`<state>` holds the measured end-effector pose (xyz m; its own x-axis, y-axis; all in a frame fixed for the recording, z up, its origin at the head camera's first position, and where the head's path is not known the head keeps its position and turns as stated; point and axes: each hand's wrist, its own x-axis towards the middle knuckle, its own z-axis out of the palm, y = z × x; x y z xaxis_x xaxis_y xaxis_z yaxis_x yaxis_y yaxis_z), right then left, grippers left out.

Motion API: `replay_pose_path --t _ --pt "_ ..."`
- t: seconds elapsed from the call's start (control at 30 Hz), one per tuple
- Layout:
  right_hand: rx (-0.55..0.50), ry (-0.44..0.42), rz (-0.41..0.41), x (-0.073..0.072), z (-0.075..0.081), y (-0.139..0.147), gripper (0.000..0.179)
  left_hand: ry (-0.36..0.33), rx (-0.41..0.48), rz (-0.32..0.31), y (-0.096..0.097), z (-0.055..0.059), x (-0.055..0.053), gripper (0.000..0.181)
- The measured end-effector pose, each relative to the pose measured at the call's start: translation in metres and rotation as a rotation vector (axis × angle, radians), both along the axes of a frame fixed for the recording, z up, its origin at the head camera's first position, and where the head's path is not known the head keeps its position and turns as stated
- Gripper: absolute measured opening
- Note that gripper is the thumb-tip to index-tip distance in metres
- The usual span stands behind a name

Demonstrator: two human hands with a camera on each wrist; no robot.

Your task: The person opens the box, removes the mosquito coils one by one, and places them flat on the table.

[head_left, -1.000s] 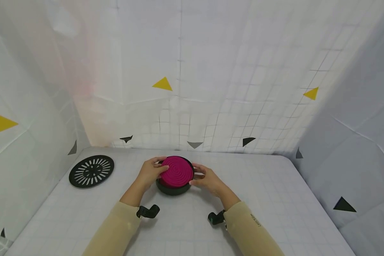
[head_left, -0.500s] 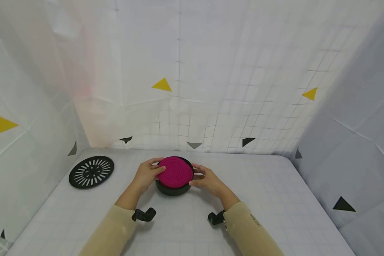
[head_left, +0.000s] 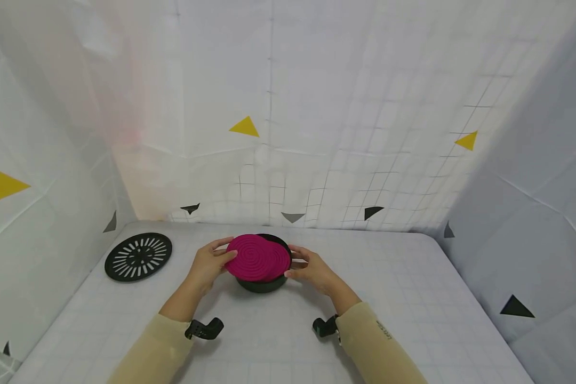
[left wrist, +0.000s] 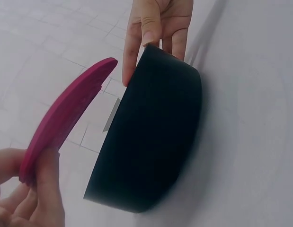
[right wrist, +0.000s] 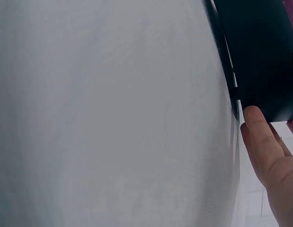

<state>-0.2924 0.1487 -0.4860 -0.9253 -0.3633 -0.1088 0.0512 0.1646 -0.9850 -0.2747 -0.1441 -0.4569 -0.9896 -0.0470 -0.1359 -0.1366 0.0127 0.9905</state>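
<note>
My left hand [head_left: 208, 266] pinches the left edge of a round pink coaster [head_left: 249, 258] with concentric ridges. This coaster is raised above a black round container [head_left: 262, 286] and overlaps a second pink coaster [head_left: 280, 262], which shows inside the container's rim. In the left wrist view, the raised coaster [left wrist: 66, 118] is tilted and apart from the container [left wrist: 155, 132]. My right hand [head_left: 314, 273] grips the container's right side, thumb toward the near side of the rim. The right wrist view shows the right hand's fingers [right wrist: 264, 137] against the container's dark wall [right wrist: 260, 61].
A black slotted disc [head_left: 138, 257] lies flat at the left back of the white table [head_left: 393, 298]. White sheet walls [head_left: 317, 106] with yellow and dark triangle marks enclose the back and both sides. A black wrist camera [head_left: 204, 329] sits on each forearm.
The left hand has moved left with the upper pink coaster, sliding it off the stack and uncovering another pink coaster beneath. The right hand and the container have stayed nearly still.
</note>
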Motion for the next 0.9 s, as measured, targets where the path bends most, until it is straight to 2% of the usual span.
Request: replay_pose_path --t 0.7,0.9 --pt "0.013 0.006 0.005 -0.002 -0.003 0.0 0.083 0.035 0.044 0.012 -0.031 -0.002 0.015 0.051" --pt "0.019 -0.002 -0.001 -0.004 -0.004 0.0 0.082 0.026 0.068 0.059 -0.04 0.0 0.016 0.053"
